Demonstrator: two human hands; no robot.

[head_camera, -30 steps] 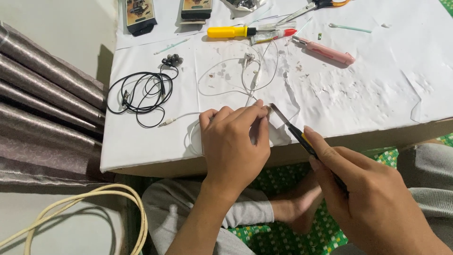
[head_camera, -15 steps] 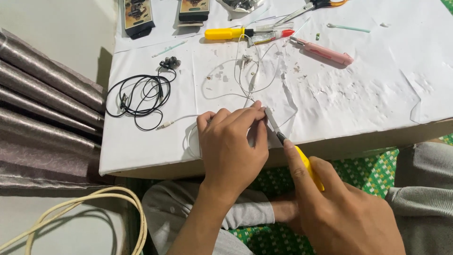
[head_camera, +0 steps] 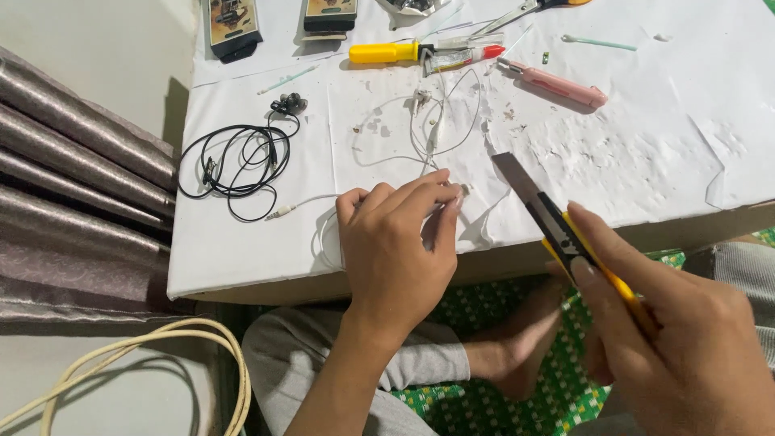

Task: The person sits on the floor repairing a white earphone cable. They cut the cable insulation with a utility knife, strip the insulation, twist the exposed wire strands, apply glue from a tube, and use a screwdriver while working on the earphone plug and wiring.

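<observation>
White cable (head_camera: 379,159) end hidden under left hand (head_camera: 395,250) fingers. Knife (head_camera: 565,234) handle mostly buried in right hand (head_camera: 678,339). Top edge cuts off two dark packets (head_camera: 232,28), scissors (head_camera: 525,10). Cream cord (head_camera: 161,363) runs off bottom-left edge.

Matt metal blade (head_camera: 517,179) — scuffed white paper (head_camera: 646,153).

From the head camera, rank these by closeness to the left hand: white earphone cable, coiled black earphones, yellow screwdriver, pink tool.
From the left hand:
1. White earphone cable, pinned under its fingers.
2. Coiled black earphones, off to its left.
3. Yellow screwdriver, straight ahead near the far edge.
4. Pink tool, ahead and to the right.
</observation>
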